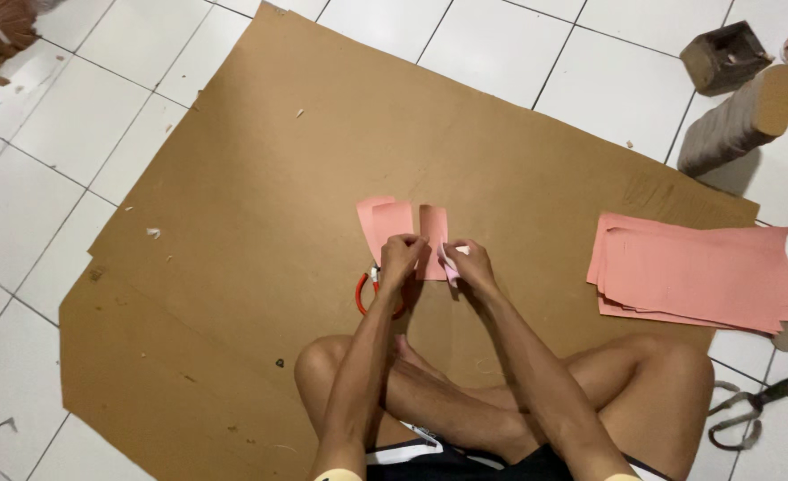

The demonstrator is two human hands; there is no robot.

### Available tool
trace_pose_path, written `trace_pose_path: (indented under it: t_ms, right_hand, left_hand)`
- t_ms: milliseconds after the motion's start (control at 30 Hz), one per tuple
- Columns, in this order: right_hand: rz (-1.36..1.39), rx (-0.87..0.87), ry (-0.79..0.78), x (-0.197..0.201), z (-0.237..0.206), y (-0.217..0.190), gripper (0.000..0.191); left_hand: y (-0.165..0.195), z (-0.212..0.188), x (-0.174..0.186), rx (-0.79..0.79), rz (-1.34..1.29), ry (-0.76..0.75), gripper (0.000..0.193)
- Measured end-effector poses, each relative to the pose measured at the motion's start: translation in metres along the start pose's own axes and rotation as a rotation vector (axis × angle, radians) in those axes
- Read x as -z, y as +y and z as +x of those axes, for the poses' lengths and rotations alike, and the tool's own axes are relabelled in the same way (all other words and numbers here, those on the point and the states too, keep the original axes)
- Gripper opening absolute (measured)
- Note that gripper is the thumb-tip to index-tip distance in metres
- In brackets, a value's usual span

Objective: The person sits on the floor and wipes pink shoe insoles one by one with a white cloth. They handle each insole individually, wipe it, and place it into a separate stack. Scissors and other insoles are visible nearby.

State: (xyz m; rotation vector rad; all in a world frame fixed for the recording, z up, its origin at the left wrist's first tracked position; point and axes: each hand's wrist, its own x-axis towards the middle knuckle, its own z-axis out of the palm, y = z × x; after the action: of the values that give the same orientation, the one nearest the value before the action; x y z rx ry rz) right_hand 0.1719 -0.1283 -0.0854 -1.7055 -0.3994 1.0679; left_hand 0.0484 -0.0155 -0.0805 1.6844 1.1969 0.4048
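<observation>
I sit cross-legged on a big brown cardboard sheet laid on a white tiled floor. My left hand pinches the lower edge of a small pink paper piece. My right hand grips a folded pink paper strip beside it, with a bit of paper showing between its fingers. Both hands are close together, just in front of my knees. Red-handled scissors lie on the cardboard under my left hand, mostly hidden by it.
A stack of pink paper sheets lies at the right. Dark metal shears rest on the tiles at lower right. A stack of brown card pieces and a dark block sit at top right. Small scraps dot the cardboard.
</observation>
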Motion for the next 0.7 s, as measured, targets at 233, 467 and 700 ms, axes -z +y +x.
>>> trace_pose_path:
  t_ms: [233, 467, 700]
  right_hand:
    - [0.181, 0.001, 0.119, 0.068, -0.030, 0.026, 0.037]
    - [0.203, 0.000, 0.077, 0.118, -0.064, 0.058, 0.033]
    - [0.120, 0.067, 0.307, 0.210, -0.104, 0.066, 0.030]
  left_hand:
    - [0.015, -0.032, -0.043, -0.029, -0.401, -0.107, 0.027]
    - [0.043, 0.004, -0.054, -0.230, -0.195, -0.079, 0.043]
    - [0.063, -0.033, -0.148, -0.548, 0.269, 0.062, 0.041]
